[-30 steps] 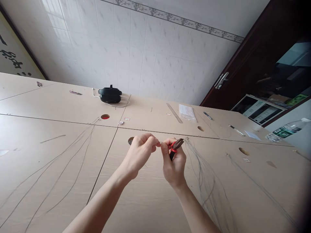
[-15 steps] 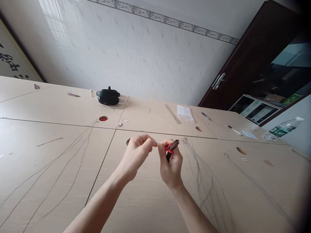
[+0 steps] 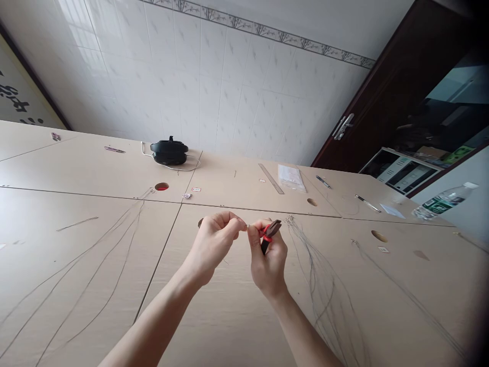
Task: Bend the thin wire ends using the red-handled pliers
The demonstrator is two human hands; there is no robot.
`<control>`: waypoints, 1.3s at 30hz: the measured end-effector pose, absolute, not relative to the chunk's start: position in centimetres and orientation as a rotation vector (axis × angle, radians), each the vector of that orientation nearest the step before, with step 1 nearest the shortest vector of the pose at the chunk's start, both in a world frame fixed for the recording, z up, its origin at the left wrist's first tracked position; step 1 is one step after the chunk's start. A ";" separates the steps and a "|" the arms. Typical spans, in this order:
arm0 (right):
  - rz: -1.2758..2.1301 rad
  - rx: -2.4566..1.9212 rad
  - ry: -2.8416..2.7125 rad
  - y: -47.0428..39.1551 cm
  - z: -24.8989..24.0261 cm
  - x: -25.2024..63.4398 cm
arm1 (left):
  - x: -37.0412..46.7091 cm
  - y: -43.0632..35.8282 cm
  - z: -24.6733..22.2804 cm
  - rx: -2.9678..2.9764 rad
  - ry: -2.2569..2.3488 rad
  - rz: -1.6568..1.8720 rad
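Note:
My right hand (image 3: 269,255) is closed around a pair of pliers (image 3: 270,234) with red and black handles, the dark jaws pointing up and right. Its thumb and forefinger also pinch at a tiny piece facing my left hand. My left hand (image 3: 219,242) is closed in a pinch, fingertips almost meeting the right thumb. Between the fingertips shows a thin wire end (image 3: 248,226), too small to make out well. A short bit of thin wire hangs below the left hand. Right of my hands lies a bundle of thin grey wires (image 3: 312,265).
More long wires (image 3: 110,255) stretch over the left table, and others (image 3: 405,285) at right. Behind are a black headset (image 3: 170,151), a steel ruler (image 3: 272,179), a plastic bag (image 3: 291,178), pens (image 3: 367,203) and a water bottle (image 3: 445,201). Cable holes (image 3: 161,187) pierce the tabletop.
Both hands keep nearly the same pose, the pliers still in the right one. The view has shifted very slightly.

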State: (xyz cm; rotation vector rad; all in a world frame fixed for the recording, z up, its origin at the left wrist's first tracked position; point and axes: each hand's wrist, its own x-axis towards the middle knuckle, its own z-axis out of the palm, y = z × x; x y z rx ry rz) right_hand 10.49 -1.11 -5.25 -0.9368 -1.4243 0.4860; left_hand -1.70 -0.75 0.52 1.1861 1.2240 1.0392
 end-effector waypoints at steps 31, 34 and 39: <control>-0.078 -1.312 -1.626 0.2 -7.0 11.1 | -2.7 0.5 -0.5 1.038 1.275 1.352; -0.126 -1.349 -1.701 -0.1 -7.0 10.8 | -2.7 0.5 -0.7 1.069 1.289 1.381; -0.116 -1.365 -1.730 -0.4 -6.7 10.5 | -2.2 0.2 -0.8 1.166 1.321 1.376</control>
